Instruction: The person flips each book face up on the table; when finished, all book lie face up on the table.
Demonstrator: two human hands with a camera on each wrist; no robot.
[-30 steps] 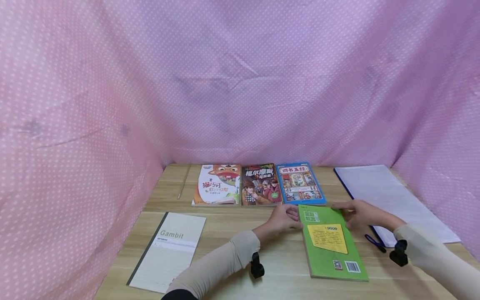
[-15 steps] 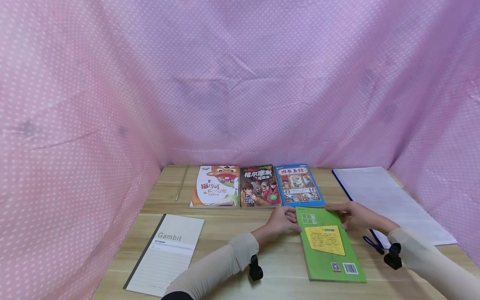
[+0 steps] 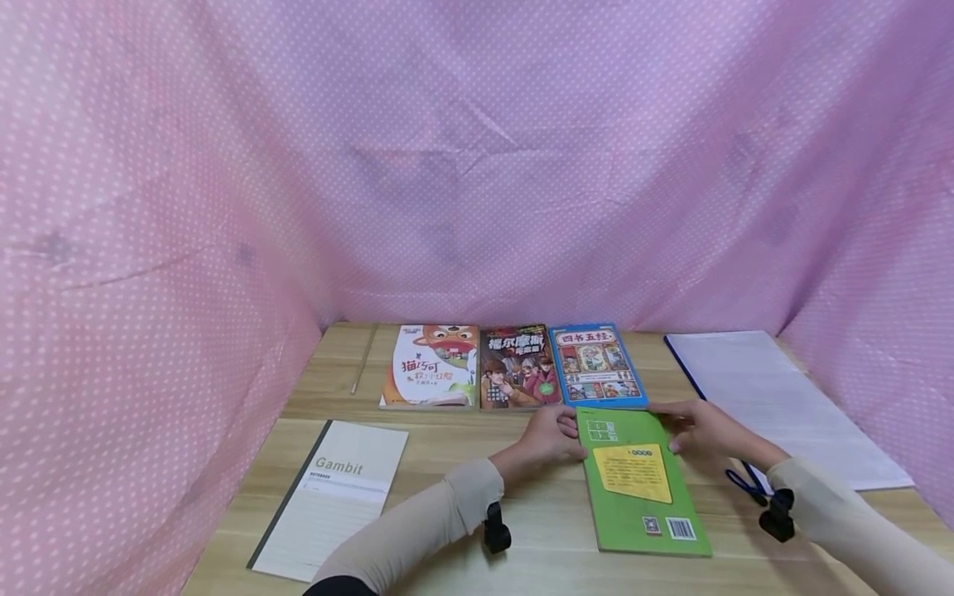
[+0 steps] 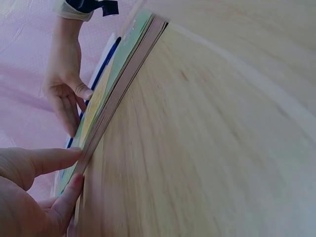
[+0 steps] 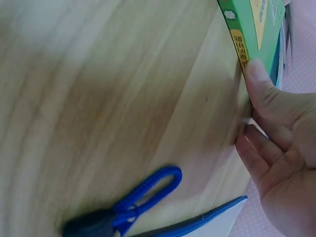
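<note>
A green book (image 3: 633,488) with a yellow text panel lies back cover up at the front right of the table. My left hand (image 3: 546,439) holds its far left corner; in the left wrist view, two fingertips meet the page edge of the book (image 4: 116,89). On the opposite side, my right hand (image 3: 704,432) grips the far right corner. The right wrist view has that thumb (image 5: 257,74) against the spine, with the other fingers lower, near the tabletop. Just beyond the book's far edge lies a blue comic-style book (image 3: 596,368).
A dark detective book (image 3: 517,368) and a white cartoon book (image 3: 428,368) continue the back row. A pencil-like stick (image 3: 363,360) lies left of them. Front left is a Gambit notebook (image 3: 335,497). At right lies a white zip pouch (image 3: 790,406) with a blue pull loop (image 5: 153,190).
Both hands have shifted slightly left with the green book between them. Its far edge now sits under the blue book's near edge in the head view. The other books keep their places.
</note>
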